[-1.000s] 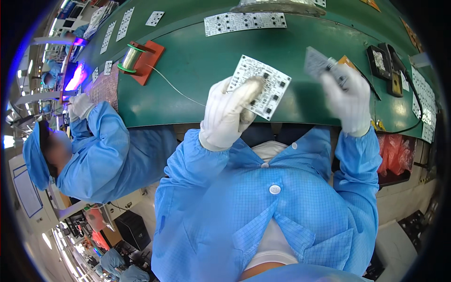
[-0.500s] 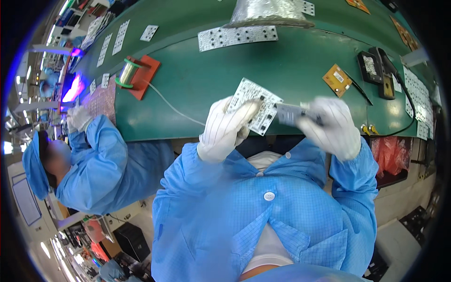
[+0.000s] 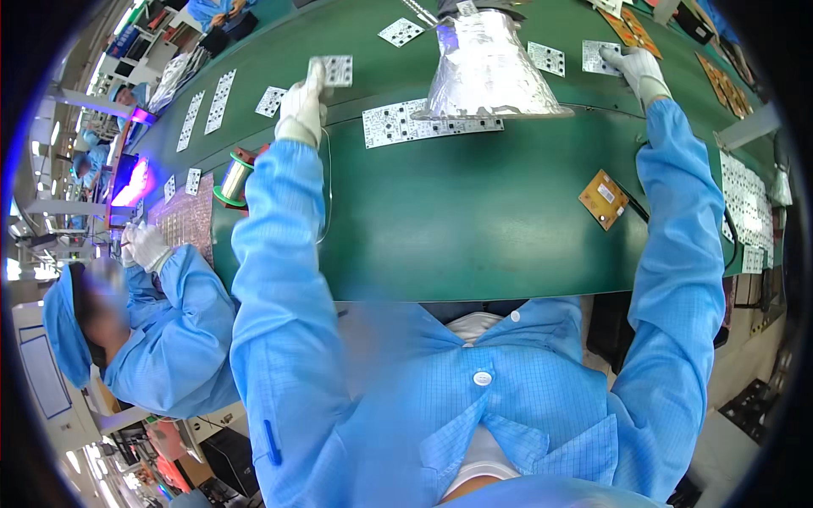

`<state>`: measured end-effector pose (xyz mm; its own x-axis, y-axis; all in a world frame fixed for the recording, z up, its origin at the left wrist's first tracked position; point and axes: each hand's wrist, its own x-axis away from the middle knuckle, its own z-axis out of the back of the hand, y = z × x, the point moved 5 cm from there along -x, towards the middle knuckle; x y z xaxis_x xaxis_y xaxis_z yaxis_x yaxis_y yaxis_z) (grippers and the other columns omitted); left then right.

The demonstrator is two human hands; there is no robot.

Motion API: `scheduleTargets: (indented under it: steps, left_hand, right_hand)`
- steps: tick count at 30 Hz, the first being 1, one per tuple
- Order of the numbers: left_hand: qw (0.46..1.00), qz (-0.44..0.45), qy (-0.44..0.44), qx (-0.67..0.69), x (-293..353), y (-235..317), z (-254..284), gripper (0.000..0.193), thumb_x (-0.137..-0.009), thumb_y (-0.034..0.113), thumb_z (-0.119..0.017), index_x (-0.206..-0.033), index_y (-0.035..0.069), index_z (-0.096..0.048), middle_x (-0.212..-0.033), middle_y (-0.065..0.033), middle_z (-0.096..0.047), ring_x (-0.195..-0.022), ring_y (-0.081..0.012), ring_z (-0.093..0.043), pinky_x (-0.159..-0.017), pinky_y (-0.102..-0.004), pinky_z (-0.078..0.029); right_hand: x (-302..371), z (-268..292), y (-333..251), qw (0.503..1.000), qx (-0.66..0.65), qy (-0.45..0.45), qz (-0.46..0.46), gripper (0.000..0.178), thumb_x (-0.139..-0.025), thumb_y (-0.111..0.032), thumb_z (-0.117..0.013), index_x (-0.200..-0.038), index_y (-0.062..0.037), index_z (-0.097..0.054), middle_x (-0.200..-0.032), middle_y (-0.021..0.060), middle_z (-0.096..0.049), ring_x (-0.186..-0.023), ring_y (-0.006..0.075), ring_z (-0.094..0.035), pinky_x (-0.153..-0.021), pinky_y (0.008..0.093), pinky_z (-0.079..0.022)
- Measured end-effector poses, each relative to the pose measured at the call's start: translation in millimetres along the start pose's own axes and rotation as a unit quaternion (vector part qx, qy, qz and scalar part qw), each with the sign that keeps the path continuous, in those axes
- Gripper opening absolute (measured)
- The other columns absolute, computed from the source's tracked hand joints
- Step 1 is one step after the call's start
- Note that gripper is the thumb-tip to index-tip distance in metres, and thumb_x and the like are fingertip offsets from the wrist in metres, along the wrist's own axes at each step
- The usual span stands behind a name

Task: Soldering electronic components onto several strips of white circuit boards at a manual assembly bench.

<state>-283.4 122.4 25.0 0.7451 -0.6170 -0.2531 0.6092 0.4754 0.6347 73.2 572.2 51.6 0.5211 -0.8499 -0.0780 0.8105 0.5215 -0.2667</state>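
Note:
Both my arms reach out to the far strip of the green bench. My left hand point(image 3: 302, 106), in a white glove, pinches a small white circuit board point(image 3: 340, 71) at its left edge. The board lies at or just above the green surface; I cannot tell which. Far right, my gloved right hand point(image 3: 639, 69) has its fingers closed on the right edge of another white circuit board point(image 3: 598, 57). Between the hands stands a foil-wrapped cone hood point(image 3: 487, 72). A long white board panel point(image 3: 381, 129) lies partly behind its lower rim.
A solder wire spool point(image 3: 235, 180) stands beside my left forearm. An orange-brown circuit board point(image 3: 604, 200) lies left of my right forearm. More white boards point(image 3: 745, 199) line the right side. A co-worker in blue point(image 3: 174, 330) sits at left.
Both hands moved from close to my body to the far strip, spreading apart. The left carried a white board there. The blurred grey piece no longer shows in my right hand, now at another board.

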Motion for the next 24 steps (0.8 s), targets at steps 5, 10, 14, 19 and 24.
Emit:
scheduleTargets:
  steps: [5, 10, 14, 19, 24]
  left_hand:
    - [0.907, 0.354, 0.068, 0.218, 1, -33, -16, 0.092, -0.086, 0.077, -0.037, -0.142, 0.005, -0.040, -0.120, -0.0191, -0.062, -0.050, -0.0116, -0.038, -0.046, -0.0271, -0.036]
    - [0.997, 0.076, 0.002, -0.001, 38, 9, -31, 0.070, -0.085, 0.057, -0.060, -0.119, -0.004, -0.061, -0.109, -0.0210, -0.066, -0.097, -0.0284, -0.064, -0.090, -0.0338, -0.047]
    - [0.979, -0.078, -0.076, -0.173, 56, 46, -44, 0.057, -0.075, 0.055, -0.069, -0.116, 0.014, -0.068, -0.124, -0.0160, -0.059, -0.111, -0.0328, -0.059, -0.096, -0.0396, -0.047]
    - [0.974, -0.087, -0.105, -0.178, 65, 56, -42, 0.060, -0.075, 0.055, -0.071, -0.115, 0.011, -0.067, -0.114, -0.0209, -0.062, -0.109, -0.0349, -0.059, -0.096, -0.0390, -0.047]
    - [0.985, -0.017, -0.157, -0.068, 85, 45, -31, 0.063, -0.071, 0.052, -0.074, -0.110, 0.003, -0.066, -0.106, -0.0209, -0.067, -0.105, -0.0341, -0.062, -0.089, -0.0380, -0.049]
  right_hand:
    - [3, 5, -8, 0.988, 0.135, 0.078, 0.007, 0.062, -0.082, -0.055, -0.060, -0.115, -0.0031, -0.064, -0.113, 0.0225, -0.065, -0.107, 0.0349, -0.062, -0.091, 0.0431, -0.049]
    - [129, 23, -21, 0.965, 0.046, 0.106, 0.236, 0.027, -0.088, -0.029, -0.060, -0.102, -0.0068, -0.064, -0.097, 0.0172, -0.068, -0.093, 0.0339, -0.065, -0.080, 0.0396, -0.052]
    - [220, 21, -12, 0.962, 0.085, 0.003, 0.259, 0.028, -0.081, -0.029, -0.067, -0.095, -0.0055, -0.062, -0.084, 0.0173, -0.065, -0.078, 0.0349, -0.065, -0.069, 0.0434, -0.052]
    - [265, 14, -13, 0.951, 0.136, -0.014, 0.276, 0.043, -0.068, -0.028, -0.078, -0.101, -0.0067, -0.061, -0.085, 0.0132, -0.060, -0.081, 0.0327, -0.060, -0.069, 0.0436, -0.049]
    - [272, -3, -17, 0.952, 0.139, -0.012, 0.272, 0.042, -0.069, -0.024, -0.075, -0.103, -0.0030, -0.063, -0.088, 0.0162, -0.064, -0.082, 0.0336, -0.063, -0.073, 0.0433, -0.052]
